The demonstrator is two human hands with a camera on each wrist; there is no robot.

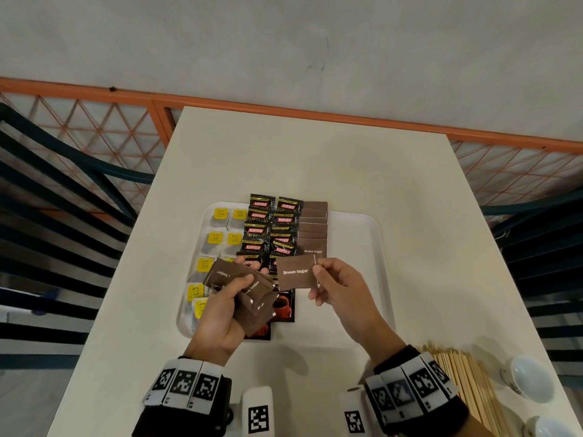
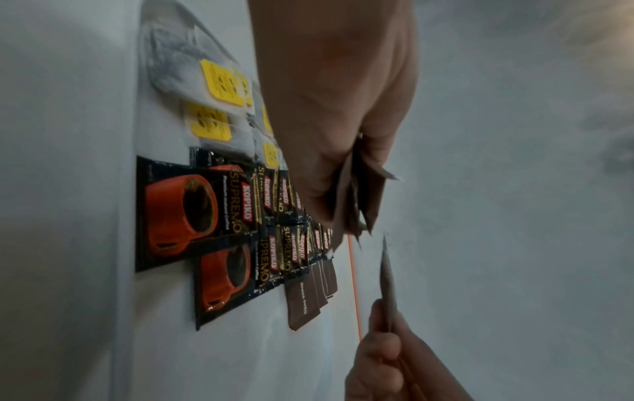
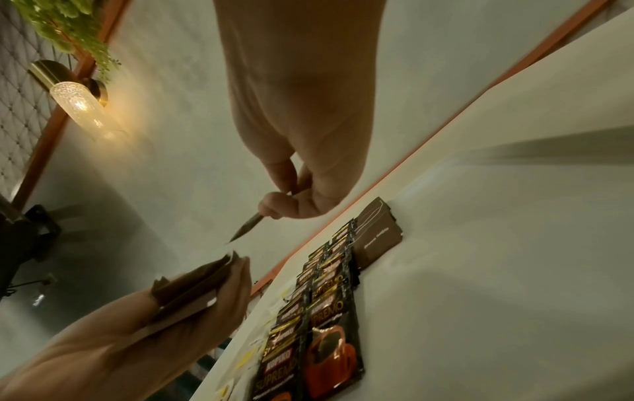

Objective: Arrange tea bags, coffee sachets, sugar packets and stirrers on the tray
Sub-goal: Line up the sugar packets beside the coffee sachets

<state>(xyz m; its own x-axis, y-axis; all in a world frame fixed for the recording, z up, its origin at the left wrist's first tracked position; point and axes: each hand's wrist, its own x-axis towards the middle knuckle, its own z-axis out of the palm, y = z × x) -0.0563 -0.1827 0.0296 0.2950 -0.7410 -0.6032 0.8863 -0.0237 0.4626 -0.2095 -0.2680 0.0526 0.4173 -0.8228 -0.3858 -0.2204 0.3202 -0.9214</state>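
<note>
Left hand (image 1: 220, 310) fingers grip a sugar packet stack (image 1: 249, 291); right hand (image 1: 339, 287) pinches one packet (image 1: 296, 272) (label readable only from the head view).

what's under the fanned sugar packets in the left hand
Beneath the stack of brown sugar packets that the left hand grips lie Kopiko coffee sachets and yellow-tagged tea bags on the white tray. How many they cover is hidden.

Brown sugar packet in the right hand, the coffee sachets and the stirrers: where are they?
Brown sugar packet (image 1: 296, 272): head view, on its printed front.
Coffee sachets (image 1: 258, 217): head view, on one sachet's red label.
Stirrers (image 1: 467, 383): head view, middle of the wooden bundle.
</note>
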